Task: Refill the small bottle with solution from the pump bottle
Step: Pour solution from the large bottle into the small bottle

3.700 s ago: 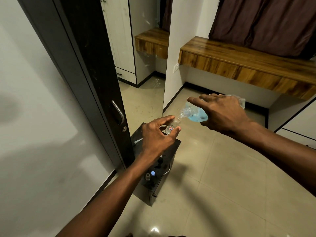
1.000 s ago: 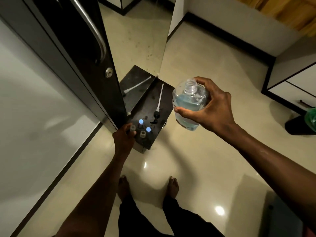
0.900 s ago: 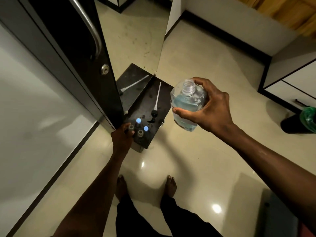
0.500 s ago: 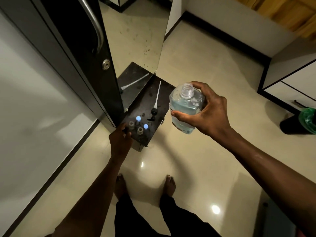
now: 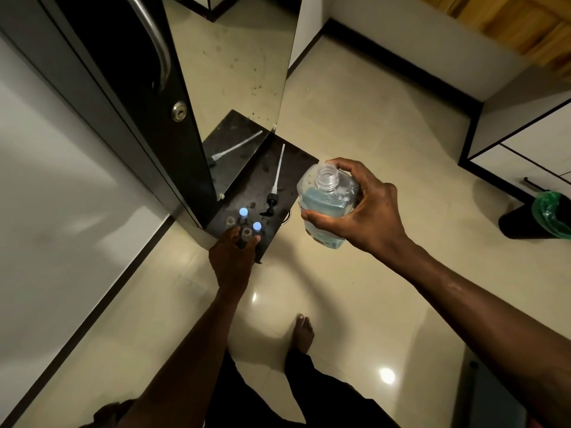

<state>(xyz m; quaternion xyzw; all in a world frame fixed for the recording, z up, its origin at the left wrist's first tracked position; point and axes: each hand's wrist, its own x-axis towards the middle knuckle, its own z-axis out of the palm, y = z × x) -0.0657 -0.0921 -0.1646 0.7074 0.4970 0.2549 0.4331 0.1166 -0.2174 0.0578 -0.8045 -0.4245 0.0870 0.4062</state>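
Note:
My right hand (image 5: 367, 214) grips the clear pump bottle (image 5: 327, 208) upright in the air, right of a low black stand (image 5: 293, 162). The bottle's neck is uncapped and blue solution fills its lower part. Its black pump head with white tube (image 5: 273, 196) lies on the stand. At the stand's near end stand several small bottles: two with pale blue caps (image 5: 243, 212) (image 5: 257, 226) and one open (image 5: 230, 221). My left hand (image 5: 231, 257) reaches down there, thumb and fingers closed around another open small bottle (image 5: 246, 233).
A dark door with a metal handle (image 5: 154, 41) and a mirror panel (image 5: 241, 66) rise just behind the stand. A black bin with a green liner (image 5: 547, 217) stands at the right by white drawers (image 5: 525, 162). My bare foot (image 5: 304, 332) is on the glossy tiled floor.
Pouring into the small bottle has stopped and the pump bottle is upright. My left hand set that bottle down on the stand and has shifted right onto the middle open one.

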